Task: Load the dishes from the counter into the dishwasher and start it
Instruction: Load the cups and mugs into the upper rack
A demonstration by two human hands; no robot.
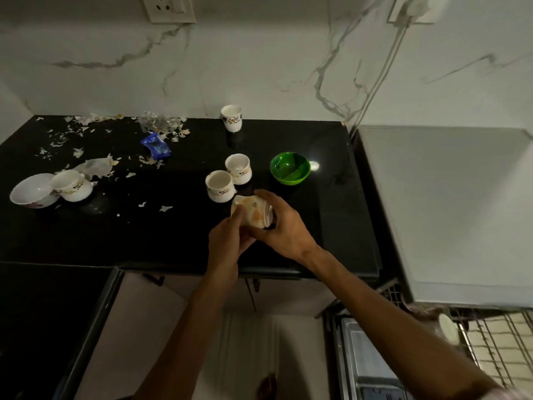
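Black counter [86,226], littered toward its back-left corner. Green bowl [290,168] right of centre. Near the front edge, right hand [284,226] and left hand [227,241] both grasp one tilted cup [253,212] held above the counter.

Both hands, left [227,241] and right [284,226], meet over the front middle of the counter [331,226], gripping a cup [252,212] between them. Just behind stand two cups [227,180], close together, and a green bowl [290,168] to their right; a narrow gap runs between cups and bowl. A tall cup [231,118] stands alone at the wall. The counter's right strip lies open. Leftward, bare black surface stretches to a bowl [31,190] touching a cup [72,186], with scraps [75,134] and a blue wrapper [156,146] behind.
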